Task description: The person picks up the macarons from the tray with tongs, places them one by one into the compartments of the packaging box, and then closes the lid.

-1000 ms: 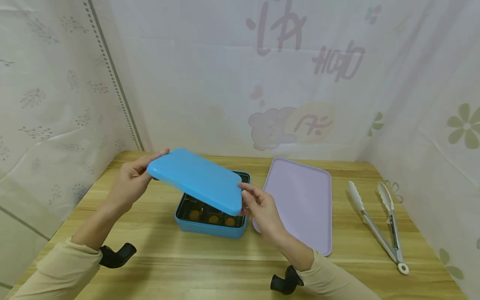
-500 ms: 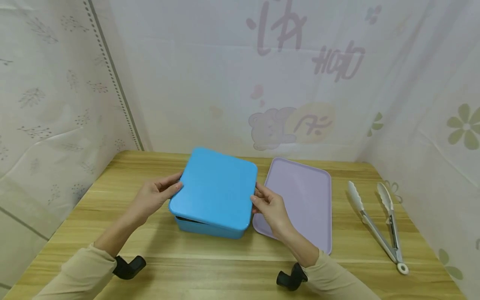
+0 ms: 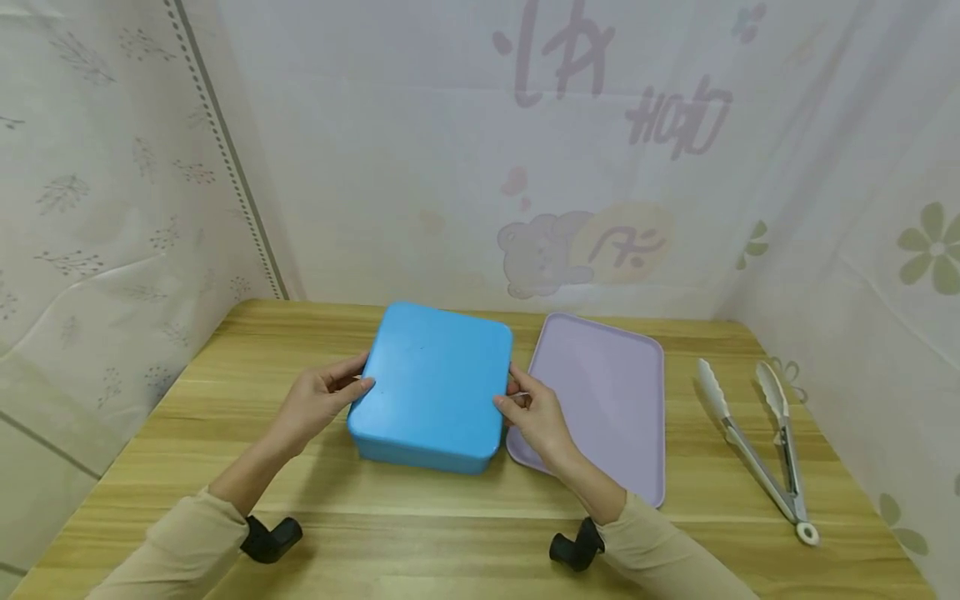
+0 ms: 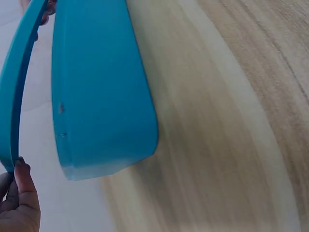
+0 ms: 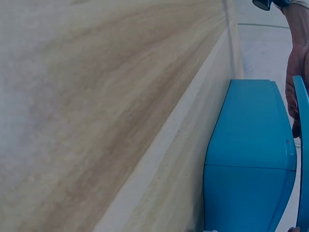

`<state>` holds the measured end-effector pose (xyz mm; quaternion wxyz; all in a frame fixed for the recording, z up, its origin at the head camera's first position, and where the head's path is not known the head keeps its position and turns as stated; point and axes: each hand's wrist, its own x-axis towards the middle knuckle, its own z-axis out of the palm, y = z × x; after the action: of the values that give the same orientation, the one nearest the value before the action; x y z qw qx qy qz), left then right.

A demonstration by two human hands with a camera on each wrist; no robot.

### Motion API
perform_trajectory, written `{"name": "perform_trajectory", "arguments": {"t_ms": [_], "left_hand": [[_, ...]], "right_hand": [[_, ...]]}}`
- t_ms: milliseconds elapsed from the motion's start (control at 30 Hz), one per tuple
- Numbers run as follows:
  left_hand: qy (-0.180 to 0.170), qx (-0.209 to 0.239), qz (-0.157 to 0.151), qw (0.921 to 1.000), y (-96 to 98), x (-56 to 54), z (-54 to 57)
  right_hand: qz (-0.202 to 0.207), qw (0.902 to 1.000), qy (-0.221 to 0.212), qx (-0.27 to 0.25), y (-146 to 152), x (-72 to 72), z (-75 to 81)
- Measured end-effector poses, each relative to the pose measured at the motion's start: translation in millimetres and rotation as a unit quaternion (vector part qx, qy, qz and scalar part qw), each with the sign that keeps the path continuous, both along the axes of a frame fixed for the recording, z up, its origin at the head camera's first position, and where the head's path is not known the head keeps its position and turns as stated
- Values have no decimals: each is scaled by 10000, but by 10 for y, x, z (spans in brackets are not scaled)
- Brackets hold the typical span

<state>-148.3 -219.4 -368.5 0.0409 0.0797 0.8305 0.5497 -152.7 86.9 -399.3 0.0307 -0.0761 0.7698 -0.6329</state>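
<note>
Both hands hold a blue lid (image 3: 435,375) by its side edges, over a blue box (image 3: 420,456) on the table. My left hand (image 3: 309,407) pinches the left edge, thumb on top. My right hand (image 3: 538,423) pinches the opposite edge the same way. In the left wrist view a narrow gap separates the lid (image 4: 9,106) from the box (image 4: 96,87). The right wrist view has the lid (image 5: 303,154) at its right border, beside the box (image 5: 251,145). The inside of the box is hidden.
A light purple tray (image 3: 600,408) lies just right of the box, close to my right hand. Farther right, spread tongs (image 3: 757,468) with white tips rest on the wooden table (image 3: 420,550). Patterned cloth (image 3: 375,167) stands behind the table and at both sides.
The lid has come down from a tilt, raised on the left, to lie nearly level over the box, covering its dark compartments. My left hand has moved right and down with it.
</note>
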Motion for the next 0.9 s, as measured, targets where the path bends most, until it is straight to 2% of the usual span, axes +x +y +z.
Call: {"name": "perform_trajectory", "arguments": {"t_ms": [233,500,733,900], "left_hand": [[-147,-187,239,9994,-5,-24,-62],[-240,-272,229,9991,-3,-36,-117],[-244,-412,91,9988,-23,-59,-167],[-339,-467,65,9983,-18,-74,-191]], "right_hand": [[-12,9996,121,245,-53,-23,5],[-90,9977,309,593,-77,-21,-22],[-94,9972,274,690,-105,-29,-47],[-47,9979,146,628,-142,52,113]]}}
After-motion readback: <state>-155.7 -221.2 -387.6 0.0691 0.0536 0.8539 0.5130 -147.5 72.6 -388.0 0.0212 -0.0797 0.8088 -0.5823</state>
